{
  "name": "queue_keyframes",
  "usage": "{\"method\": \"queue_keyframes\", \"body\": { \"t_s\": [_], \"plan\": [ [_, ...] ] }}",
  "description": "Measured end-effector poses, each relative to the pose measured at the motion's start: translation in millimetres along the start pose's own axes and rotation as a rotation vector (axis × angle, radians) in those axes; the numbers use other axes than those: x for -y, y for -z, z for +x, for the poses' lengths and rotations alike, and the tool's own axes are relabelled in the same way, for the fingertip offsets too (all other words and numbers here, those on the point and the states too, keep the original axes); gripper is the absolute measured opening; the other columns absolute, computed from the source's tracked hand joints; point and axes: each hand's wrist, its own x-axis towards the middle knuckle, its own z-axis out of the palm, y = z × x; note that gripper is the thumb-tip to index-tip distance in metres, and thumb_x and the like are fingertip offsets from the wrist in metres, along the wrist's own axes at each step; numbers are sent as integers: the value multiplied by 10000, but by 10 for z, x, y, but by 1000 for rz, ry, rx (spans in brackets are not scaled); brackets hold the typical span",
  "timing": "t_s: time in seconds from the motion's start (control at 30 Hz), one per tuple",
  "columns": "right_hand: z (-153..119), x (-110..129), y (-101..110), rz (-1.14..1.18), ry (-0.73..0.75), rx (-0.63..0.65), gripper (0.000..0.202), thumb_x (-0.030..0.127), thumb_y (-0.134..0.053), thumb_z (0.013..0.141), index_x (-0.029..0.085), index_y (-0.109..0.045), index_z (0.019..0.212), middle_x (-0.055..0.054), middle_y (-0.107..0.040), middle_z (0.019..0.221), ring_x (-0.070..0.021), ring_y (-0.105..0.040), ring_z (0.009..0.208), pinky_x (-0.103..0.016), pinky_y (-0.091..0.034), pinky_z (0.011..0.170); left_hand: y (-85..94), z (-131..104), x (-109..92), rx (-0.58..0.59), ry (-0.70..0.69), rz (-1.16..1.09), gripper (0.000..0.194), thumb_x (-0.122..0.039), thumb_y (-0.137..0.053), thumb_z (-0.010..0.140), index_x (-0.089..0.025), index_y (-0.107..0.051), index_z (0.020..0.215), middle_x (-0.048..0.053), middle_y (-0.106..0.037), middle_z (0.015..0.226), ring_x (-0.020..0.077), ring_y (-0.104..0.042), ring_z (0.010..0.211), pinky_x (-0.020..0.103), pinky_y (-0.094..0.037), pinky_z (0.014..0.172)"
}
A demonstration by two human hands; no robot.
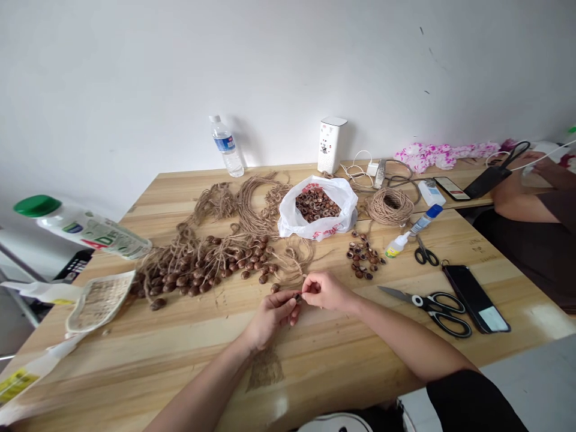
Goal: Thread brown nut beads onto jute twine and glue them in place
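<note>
Over the middle of the wooden table (202, 354), my two hands meet fingertip to fingertip. My left hand (275, 313) is closed in a pinch on a small dark nut shell (297, 297). Against that shell, my right hand (327, 291) pinches with thumb and forefinger; what sits between its fingertips is too small to make out. Just beyond the hands lie loose twine strands (294, 264). To the left is a heap of brown nuts on twine cords (198, 273). Several open half shells (363, 255) are scattered to the right.
Behind stands a white plastic bag (292, 225) of shells, beside a twine roll (390, 207). Glue bottles (398, 245), small scissors (426, 255), large scissors (438, 309) and a phone (477, 298) lie right. A woven tray (101, 300) is left. Another person's arm (517, 201) rests far right.
</note>
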Motion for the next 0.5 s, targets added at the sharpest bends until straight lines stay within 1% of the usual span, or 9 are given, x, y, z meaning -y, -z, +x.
{"method": "queue_keyframes", "body": {
  "t_s": [0.1,0.23,0.3,0.37,0.43,0.5],
  "plan": [
    [1,-42,23,44,7,22,53,193,-623,724,156,-586,718,61,-510,543,-54,-457,408,-146,-345,362,-1,1,6,10,10,-24,312,-324,-733,700,-103,-696,917,9,-550,560,101,-463,508,247,-310,507],
    [16,-98,37,75,79,45,111,248,-618,762,146,-605,721,26,-561,629,-59,-505,443,-154,-398,387,6,2,7,32,14,-66,294,-313,-729,708,-110,-697,919,5,-542,556,90,-456,500,233,-306,493],
    [21,-85,29,78,99,66,147,278,-612,780,139,-618,730,0,-589,695,-60,-518,453,-166,-420,399,9,3,-6,40,19,-84,291,-303,-733,705,-109,-699,919,10,-548,560,88,-458,497,229,-305,484],
    [16,-24,42,50,121,63,183,297,-584,811,134,-629,743,-31,-609,791,-60,-530,465,-172,-428,400,10,4,-24,44,29,-103,292,-294,-740,697,-106,-702,918,19,-560,574,91,-468,503,227,-311,481],
    [-6,84,122,-47,183,8,196,291,-554,836,133,-641,760,-59,-618,880,-66,-544,501,-176,-429,416,10,6,-40,45,40,-127,294,-280,-751,684,-107,-706,918,25,-569,585,95,-478,511,228,-319,479],
    [-51,215,304,-206,281,-99,169,266,-552,842,144,-659,794,-71,-633,921,-91,-561,577,-191,-442,473,15,8,-48,45,50,-151,290,-262,-762,672,-110,-712,914,27,-573,592,97,-480,514,229,-328,480]
  ]
}}
